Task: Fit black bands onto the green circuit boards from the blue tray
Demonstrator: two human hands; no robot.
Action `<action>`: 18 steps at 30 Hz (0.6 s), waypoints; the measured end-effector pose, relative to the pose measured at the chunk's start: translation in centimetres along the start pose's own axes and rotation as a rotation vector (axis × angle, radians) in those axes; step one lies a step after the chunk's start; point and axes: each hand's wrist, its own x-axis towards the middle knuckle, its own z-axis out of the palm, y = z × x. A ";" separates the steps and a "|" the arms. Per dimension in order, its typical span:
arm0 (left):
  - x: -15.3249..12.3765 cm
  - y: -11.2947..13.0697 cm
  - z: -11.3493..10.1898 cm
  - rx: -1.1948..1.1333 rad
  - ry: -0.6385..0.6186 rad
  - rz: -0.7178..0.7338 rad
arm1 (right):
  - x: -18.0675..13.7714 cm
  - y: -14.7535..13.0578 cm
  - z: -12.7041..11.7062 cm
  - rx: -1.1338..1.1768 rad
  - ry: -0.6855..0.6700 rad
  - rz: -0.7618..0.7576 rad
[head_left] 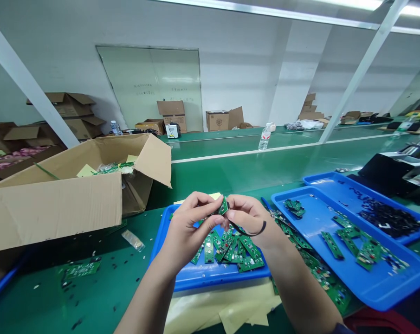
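Note:
A small green circuit board [224, 206] is pinched between the thumb and fingers of my left hand [193, 222], above the middle blue tray [210, 281]. My right hand [248, 215] meets it at the board's right edge, its thumb and fingers closed on a thin black strip [249, 233]. The strip's free end curves out below the right thumb towards the wrist. Fingertips hide how the strip and the board meet. Several green circuit boards [230, 248] lie heaped in the tray under both hands.
Right of the middle tray, one blue tray [382, 294] holds circuit boards; another [321, 177] behind it holds black pieces [387, 215]. A large cardboard box [56, 208] stands at left. Yellowish paper [196, 308] lies in front. Farther back stands a water bottle [264, 138].

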 end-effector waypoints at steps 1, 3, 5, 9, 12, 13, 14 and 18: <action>0.0 0.0 0.1 0.010 0.018 -0.031 | 0.0 0.1 0.0 -0.087 0.046 -0.021; 0.1 0.2 0.4 -0.012 0.036 -0.107 | 0.0 0.1 0.1 -0.260 0.132 -0.046; 0.2 0.4 0.5 -0.074 0.048 -0.196 | 0.0 0.2 0.2 -0.383 0.176 -0.044; 0.5 0.9 0.4 -0.234 0.075 -0.365 | 0.0 -0.2 -0.3 -0.324 0.119 -0.041; 0.5 1.0 0.4 -0.331 0.096 -0.444 | 0.1 -0.6 -1.1 -0.129 0.150 -0.112; 0.5 0.9 0.5 -0.335 0.106 -0.453 | 0.1 -0.7 -1.4 -0.074 0.184 -0.143; 0.5 0.9 0.5 -0.321 0.110 -0.450 | 0.1 -0.8 -1.6 -0.037 0.217 -0.166; 0.4 0.9 0.9 -0.168 0.049 -0.388 | 0.2 -0.5 -1.3 -0.053 0.257 -0.160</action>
